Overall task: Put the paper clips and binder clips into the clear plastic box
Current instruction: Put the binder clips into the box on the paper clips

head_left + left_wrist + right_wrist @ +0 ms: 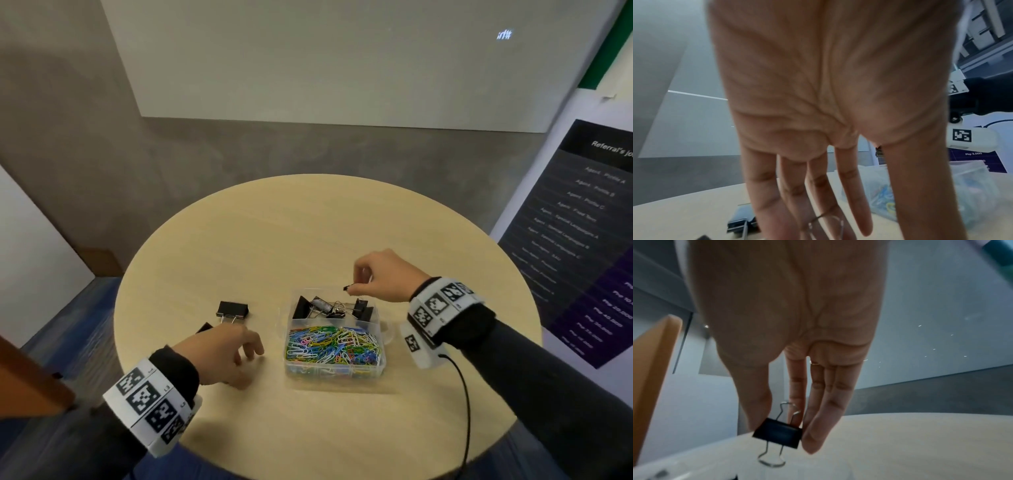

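Note:
A clear plastic box [376,368] sits mid-table, with black binder clips [329,308] in its far compartment and coloured paper clips [334,344] in the near one. My right hand [356,286] hovers over the box's far right corner and pinches a small black binder clip [779,433] between thumb and fingers. Left of the box a large binder clip [233,310] lies on the table, and another [204,327] is half hidden by my left hand [239,342]. In the left wrist view its fingers [851,186] point down, fairly straight, over the clip's wire handles [818,217].
The round wooden table [308,222] has bare surface beyond and in front of the box. A black cable [466,411] runs from my right wrist over the near right edge. A poster stand [582,240] rises to the right of the table.

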